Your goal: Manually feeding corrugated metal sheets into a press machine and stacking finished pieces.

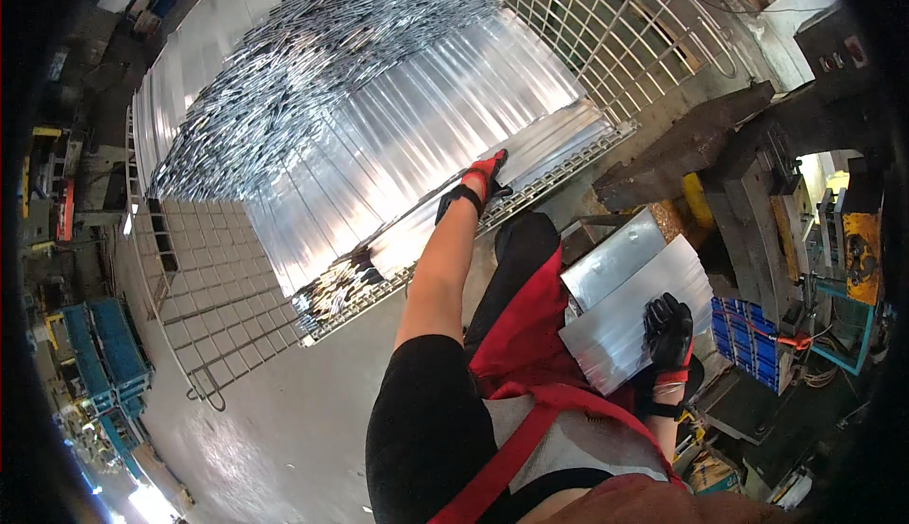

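My left hand (480, 183), in a red and black glove, reaches to the near edge of a large wire basket (227, 287). Its thumb stands apart from the fingers, and it touches the thin silvery metal strips (445, 98) stacked there; no held piece shows. My right hand (669, 335), in a black glove with a red cuff, rests on a loose metal sheet (615, 330) beside my right leg. Its fingers lie on the sheet's surface, slightly bent. Under that sheet, another metal sheet (615, 257) sticks out on the far side.
Beyond the flat strips, the basket holds a dense mass of strips on edge (312, 60). Dark heavy machinery (748, 193) stands close on the right, with a blue ribbed panel (748, 339) below it. Blue bins (104, 354) are at the far left, across the grey floor (256, 429).
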`<state>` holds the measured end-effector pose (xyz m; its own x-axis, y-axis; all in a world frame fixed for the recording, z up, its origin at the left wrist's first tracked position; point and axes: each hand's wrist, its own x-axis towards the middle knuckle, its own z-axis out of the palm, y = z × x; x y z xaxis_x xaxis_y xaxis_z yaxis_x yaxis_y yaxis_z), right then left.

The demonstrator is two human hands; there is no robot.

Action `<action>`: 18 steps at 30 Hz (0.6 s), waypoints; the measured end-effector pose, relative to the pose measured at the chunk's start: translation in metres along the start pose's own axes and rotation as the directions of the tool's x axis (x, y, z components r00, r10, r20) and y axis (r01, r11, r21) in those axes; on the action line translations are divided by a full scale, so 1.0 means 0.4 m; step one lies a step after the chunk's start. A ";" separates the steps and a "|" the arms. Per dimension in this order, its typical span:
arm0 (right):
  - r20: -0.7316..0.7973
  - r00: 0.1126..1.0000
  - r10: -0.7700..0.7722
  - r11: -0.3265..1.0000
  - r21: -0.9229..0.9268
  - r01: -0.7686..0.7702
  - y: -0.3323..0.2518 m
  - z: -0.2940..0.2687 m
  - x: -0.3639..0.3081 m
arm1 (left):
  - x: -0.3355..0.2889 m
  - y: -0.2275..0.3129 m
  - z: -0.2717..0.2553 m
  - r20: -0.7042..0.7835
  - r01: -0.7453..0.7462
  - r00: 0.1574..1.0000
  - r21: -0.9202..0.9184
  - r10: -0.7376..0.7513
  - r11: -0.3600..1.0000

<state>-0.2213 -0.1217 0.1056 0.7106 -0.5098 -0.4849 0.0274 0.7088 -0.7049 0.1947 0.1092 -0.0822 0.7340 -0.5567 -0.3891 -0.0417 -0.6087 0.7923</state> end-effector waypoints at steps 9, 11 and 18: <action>0.075 0.997 0.003 0.999 -0.040 0.000 0.003 0.014 0.000 | -0.056 0.024 -0.086 0.096 -0.111 0.990 0.117 0.100 0.987; 0.070 0.997 0.025 0.999 -0.033 -0.023 0.007 0.015 0.006 | -0.044 -0.013 -0.060 0.079 0.095 0.994 -0.191 -0.082 0.977; 0.060 0.994 0.086 0.996 -0.026 -0.085 0.008 0.007 0.021 | -0.045 -0.018 -0.060 -0.010 0.129 0.992 0.095 -0.128 0.987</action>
<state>-0.2134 -0.1224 0.1006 0.7512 -0.4166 -0.5120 -0.0509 0.7368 -0.6742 0.1980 0.1372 -0.0696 0.7402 -0.4683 -0.4825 -0.0114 -0.7263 0.6873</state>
